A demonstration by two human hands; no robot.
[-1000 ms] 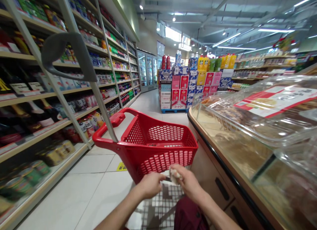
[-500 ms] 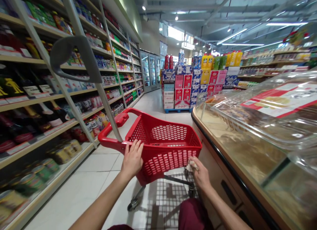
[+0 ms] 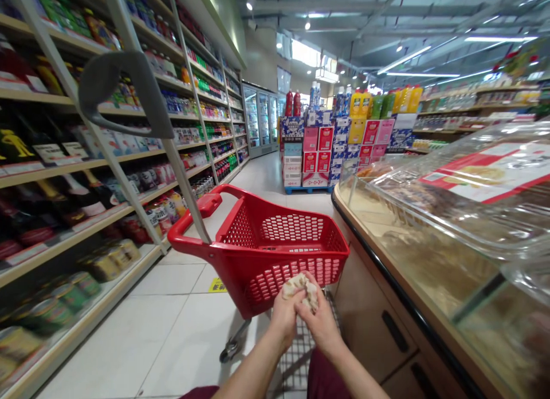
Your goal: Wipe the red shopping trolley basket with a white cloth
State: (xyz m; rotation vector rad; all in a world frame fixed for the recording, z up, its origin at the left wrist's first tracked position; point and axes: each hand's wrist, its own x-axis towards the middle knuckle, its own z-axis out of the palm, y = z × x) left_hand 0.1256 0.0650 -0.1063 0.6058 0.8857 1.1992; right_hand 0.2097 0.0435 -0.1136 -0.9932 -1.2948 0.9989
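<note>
A crumpled off-white cloth (image 3: 296, 284) is bunched between my two hands, just in front of the perforated side of a red shopping cart basket (image 3: 275, 255). My left hand (image 3: 284, 314) closes on it from the left, and my right hand (image 3: 317, 313) grips it from the right, the fingers of both meeting. Neither hand touches the cart. A grey pull handle (image 3: 129, 95) on a metal pole rises from the cart's left end. Inside the basket no goods show. Part of the cloth is hidden by my fingers.
Shelves of bottles and cans (image 3: 124, 158) line the left side. A display counter (image 3: 378, 261) with clear plastic packs (image 3: 472, 176) stands close on the right. Ahead are stacked drink cartons (image 3: 317, 153) and glass-door coolers (image 3: 260, 121). A yellow floor sticker (image 3: 217, 285) lies beside the cart.
My left hand has let go of the cart's rim and moved right to the cloth. My right hand has brought the cloth leftward from the cart's right end, so both hands now meet.
</note>
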